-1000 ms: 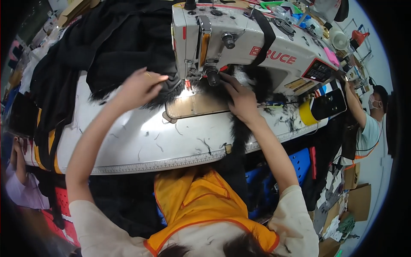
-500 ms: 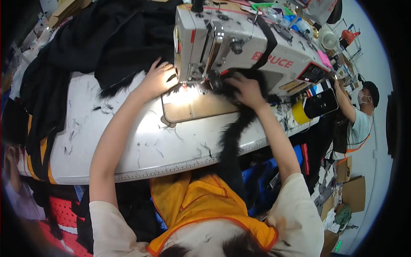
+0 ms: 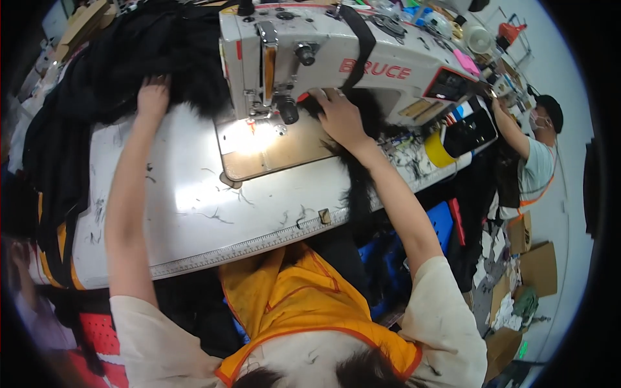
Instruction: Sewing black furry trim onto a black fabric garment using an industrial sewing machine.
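A white sewing machine stands over a tan needle plate, its lamp lighting the needle area. Left of it, my left hand is closed on a black fabric pile with fluffy fur edging; its fingertips sink into the cloth. Right of the needle, my right hand has bent, parted fingers beside the red lever, touching a black fur strip that hangs over the table's front edge. A dark strap lies over the machine.
The white tabletop has scattered fibres and a ruler edge. A yellow container and black phone sit right. A masked co-worker stands at right, another person's arm shows at left, and cardboard boxes lie lower right.
My left hand has left the needle area and moved leftward onto the fabric pile. The fur edge has drawn away left from the needle. My right hand stays right of the needle.
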`<act>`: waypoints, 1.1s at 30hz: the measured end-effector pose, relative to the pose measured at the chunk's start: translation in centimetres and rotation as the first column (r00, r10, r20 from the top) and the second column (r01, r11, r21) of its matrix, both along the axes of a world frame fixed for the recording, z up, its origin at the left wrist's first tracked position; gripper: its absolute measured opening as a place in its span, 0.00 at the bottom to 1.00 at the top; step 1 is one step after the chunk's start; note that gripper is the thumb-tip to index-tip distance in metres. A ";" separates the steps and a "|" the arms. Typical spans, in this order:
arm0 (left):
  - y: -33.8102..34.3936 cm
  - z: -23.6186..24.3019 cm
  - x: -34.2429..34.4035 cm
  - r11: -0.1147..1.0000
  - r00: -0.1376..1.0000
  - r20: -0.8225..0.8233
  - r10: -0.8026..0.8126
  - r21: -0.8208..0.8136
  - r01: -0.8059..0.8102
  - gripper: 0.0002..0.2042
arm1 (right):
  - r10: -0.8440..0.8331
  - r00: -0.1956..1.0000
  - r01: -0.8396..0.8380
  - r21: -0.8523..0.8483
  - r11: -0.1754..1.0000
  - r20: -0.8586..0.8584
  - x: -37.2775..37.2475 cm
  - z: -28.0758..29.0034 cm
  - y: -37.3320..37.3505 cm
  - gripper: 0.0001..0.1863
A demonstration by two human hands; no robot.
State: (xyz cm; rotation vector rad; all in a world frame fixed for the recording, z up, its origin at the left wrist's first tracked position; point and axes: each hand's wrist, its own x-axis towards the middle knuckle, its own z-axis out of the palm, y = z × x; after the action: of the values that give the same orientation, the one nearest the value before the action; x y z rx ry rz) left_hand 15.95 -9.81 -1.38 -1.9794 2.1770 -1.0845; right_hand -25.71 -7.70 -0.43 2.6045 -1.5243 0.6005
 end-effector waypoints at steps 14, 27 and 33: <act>30.1 10.6 29.7 0.388 0.443 0.404 0.801 0.213 -0.897 0.09 | 0.378 0.925 -0.362 -0.225 0.905 0.031 0.2 0.4 -0.6 0.17; 21.1 4.3 -6.1 0.828 0.657 -0.719 -0.227 0.213 0.518 0.20 | 0.262 0.957 -0.267 -0.025 0.963 -0.128 -4.3 1.0 3.8 0.27; 26.8 6.9 1.6 0.828 0.493 -0.869 0.048 0.311 0.466 0.14 | 0.650 0.760 -0.650 0.056 0.758 0.035 -0.2 2.2 9.2 0.34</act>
State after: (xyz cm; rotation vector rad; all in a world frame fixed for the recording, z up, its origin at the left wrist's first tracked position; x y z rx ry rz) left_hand 17.50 16.96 5.49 -2.1890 2.7194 0.7525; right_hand -25.93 1.51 1.82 3.1682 -0.5827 0.6031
